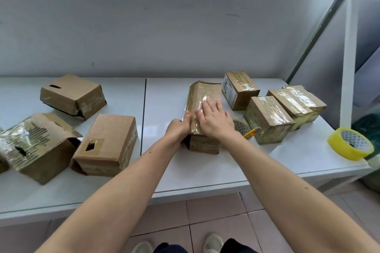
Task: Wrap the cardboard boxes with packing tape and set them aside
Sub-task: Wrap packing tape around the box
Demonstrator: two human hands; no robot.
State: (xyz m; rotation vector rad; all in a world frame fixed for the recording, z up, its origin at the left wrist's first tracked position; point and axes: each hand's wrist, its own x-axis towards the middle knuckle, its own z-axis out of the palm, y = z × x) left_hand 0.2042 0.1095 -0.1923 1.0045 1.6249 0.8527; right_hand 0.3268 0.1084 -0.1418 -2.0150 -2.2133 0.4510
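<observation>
long cardboard box [202,109] lies on the white table [205,170], just right of the table's centre seam, its top glossy with clear tape. right hand [213,118] lies flat on the top, fingers straight and slightly spread, pressing the tape down. left hand [178,128] holds the box's near left edge, thumb up on the top; the other fingers are hidden, so how far they curl cannot be told.

right of it, three taped boxes stand close together: one with a printed label [238,90], one nearest the front [267,119], one farthest right [296,102]. a tape roll [241,126] and a yellow cutter [251,132] sit between the long box and the front one. a yellow tape roll [350,144] rests near the table's right edge.

left half: three worn boxes, one at the back [73,95], one with a torn hole [107,145], one crumpled and open [35,146].
</observation>
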